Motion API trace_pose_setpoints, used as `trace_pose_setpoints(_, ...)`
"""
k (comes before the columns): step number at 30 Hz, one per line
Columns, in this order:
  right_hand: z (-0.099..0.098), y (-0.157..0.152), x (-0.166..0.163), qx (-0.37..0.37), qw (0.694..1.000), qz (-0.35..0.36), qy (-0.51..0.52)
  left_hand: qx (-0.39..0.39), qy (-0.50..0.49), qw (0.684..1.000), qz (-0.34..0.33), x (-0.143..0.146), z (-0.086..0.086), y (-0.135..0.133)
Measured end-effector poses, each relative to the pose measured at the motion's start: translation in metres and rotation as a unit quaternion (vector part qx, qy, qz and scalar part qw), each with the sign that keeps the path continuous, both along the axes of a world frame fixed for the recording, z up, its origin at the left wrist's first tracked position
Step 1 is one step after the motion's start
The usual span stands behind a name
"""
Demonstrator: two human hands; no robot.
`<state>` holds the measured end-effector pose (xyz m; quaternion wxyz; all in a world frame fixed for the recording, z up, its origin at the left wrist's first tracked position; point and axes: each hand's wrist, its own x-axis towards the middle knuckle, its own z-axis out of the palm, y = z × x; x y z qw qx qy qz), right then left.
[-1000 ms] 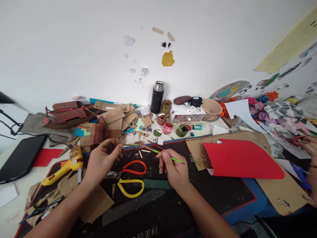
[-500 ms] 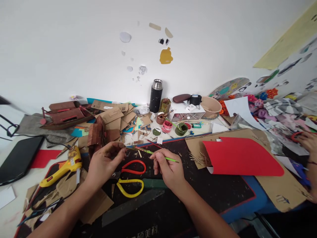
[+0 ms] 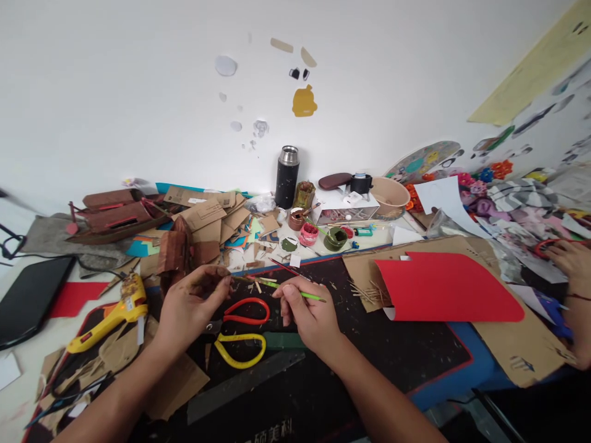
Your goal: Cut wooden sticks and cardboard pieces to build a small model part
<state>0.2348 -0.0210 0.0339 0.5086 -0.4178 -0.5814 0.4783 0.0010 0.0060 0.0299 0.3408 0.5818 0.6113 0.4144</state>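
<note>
Hands stand apart over the dark mat [image 3: 401, 357]. Right hand [image 3: 307, 311] grips a green paintbrush [image 3: 314, 297], its tip toward the left hand [image 3: 196, 304], whose fingertips pinch a blurred thin piece [image 3: 239, 279]. Scissors [image 3: 226, 337] lie just below, between them. Farther back, a green paint jar [image 3: 335, 240] and pink paint jar [image 3: 308, 235] stand near a black flask [image 3: 287, 186].
</note>
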Motion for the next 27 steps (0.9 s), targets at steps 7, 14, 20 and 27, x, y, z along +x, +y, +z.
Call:
trace_pose_setpoints(7, -0.002, 0.001, 0.011, -0.036, 0.999, -0.039, -0.004, -0.032, -0.036, 0.999, 0.019, 0.001, 0.003, 0.003)
trace_pose_setpoints(14, 0.002, 0.001, 0.0, -0.012, 1.0, -0.009, -0.015, -0.048, -0.078, 0.995, 0.047, 0.005, 0.009, 0.008)
trace_pose_setpoints(20, 0.0, -0.002, 0.005, -0.028, 0.999, -0.023, 0.012, -0.075, -0.082, 0.992, 0.059, 0.002, 0.007, 0.013)
trace_pose_setpoints(27, 0.004, -0.004, -0.01, 0.006, 0.999, 0.03, 0.011, -0.084, -0.056, 0.994, 0.05, -0.001, 0.003, 0.013)
